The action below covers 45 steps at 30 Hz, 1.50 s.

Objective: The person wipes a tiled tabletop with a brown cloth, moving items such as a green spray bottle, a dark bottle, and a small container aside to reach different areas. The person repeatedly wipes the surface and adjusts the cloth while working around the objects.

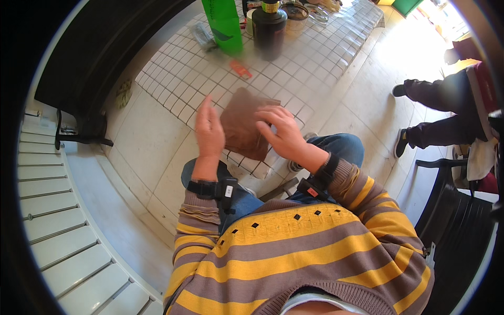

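Note:
A folded piece of brown fabric (245,124) lies flat on the near end of a table with a white, dark-lined grid covering (185,84). A narrow strip of it sticks out at its upper right. My left hand (210,130) is upright just beyond the fabric's left edge, fingers straight and holding nothing. Over the fabric's right edge is my right hand (281,132), its thumb and fingers apart. Whether its fingertips touch the cloth is hard to tell. Each wrist wears a black strapped device.
Farther up the table stand a green paper bag (226,29), a dark bottle (269,31) and a lidded container (294,15). A small orange-red item (240,69) lies nearer. Another person's legs (441,110) are at right, near a black chair (453,220). A white radiator (71,236) lines the left.

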Each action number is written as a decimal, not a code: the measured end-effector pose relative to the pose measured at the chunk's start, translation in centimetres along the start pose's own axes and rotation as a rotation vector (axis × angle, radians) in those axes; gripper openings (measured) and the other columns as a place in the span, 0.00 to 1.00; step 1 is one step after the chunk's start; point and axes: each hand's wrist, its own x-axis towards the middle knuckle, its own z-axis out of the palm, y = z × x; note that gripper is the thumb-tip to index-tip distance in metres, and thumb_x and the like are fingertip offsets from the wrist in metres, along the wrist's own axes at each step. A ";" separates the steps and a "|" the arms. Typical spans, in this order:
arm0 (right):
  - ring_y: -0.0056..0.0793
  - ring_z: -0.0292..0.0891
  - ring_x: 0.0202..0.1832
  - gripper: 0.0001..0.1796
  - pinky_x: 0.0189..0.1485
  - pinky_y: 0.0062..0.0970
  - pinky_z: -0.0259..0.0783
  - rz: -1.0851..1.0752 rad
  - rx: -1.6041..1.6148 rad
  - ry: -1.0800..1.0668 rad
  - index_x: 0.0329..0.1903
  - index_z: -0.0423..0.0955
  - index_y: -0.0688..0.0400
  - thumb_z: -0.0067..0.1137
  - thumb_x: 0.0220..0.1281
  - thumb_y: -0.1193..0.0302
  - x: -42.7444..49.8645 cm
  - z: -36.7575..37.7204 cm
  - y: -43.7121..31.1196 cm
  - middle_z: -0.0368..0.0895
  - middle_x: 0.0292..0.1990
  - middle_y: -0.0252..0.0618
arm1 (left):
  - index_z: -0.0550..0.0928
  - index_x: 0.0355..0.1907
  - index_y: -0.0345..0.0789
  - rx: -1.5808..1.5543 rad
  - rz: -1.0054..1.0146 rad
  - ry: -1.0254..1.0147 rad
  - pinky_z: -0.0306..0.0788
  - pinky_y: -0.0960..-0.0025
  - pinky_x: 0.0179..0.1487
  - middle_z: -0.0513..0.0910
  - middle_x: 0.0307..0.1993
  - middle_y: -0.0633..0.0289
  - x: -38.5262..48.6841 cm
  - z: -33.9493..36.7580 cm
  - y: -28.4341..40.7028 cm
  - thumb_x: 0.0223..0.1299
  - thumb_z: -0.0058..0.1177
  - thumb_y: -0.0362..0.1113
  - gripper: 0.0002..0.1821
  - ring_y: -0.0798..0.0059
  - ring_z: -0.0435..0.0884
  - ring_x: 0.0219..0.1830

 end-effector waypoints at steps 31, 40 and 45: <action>0.51 0.33 0.81 0.46 0.76 0.65 0.30 0.468 -0.873 -0.053 0.79 0.51 0.36 0.40 0.64 0.29 14.3 -16.4 23.1 0.42 0.80 0.45 | 0.72 0.66 0.31 0.735 0.196 -0.053 0.50 0.47 0.74 0.69 0.70 0.48 2.0 1.2 -3.3 0.72 0.47 0.43 0.26 0.51 0.62 0.73; 0.52 0.34 0.81 0.40 0.75 0.65 0.30 0.517 -0.898 -0.088 0.79 0.51 0.39 0.40 0.69 0.39 13.5 -13.6 20.7 0.42 0.80 0.46 | 0.72 0.65 0.32 0.745 0.156 -0.032 0.50 0.47 0.74 0.70 0.69 0.50 2.2 1.4 -3.1 0.70 0.48 0.43 0.26 0.52 0.63 0.73; 0.53 0.45 0.78 0.38 0.75 0.63 0.38 0.208 -0.759 -0.155 0.76 0.58 0.43 0.50 0.66 0.47 7.0 -6.9 12.4 0.52 0.77 0.48 | 0.72 0.66 0.34 0.748 0.173 -0.020 0.49 0.46 0.75 0.70 0.70 0.52 2.0 1.4 -3.9 0.70 0.48 0.44 0.26 0.53 0.62 0.74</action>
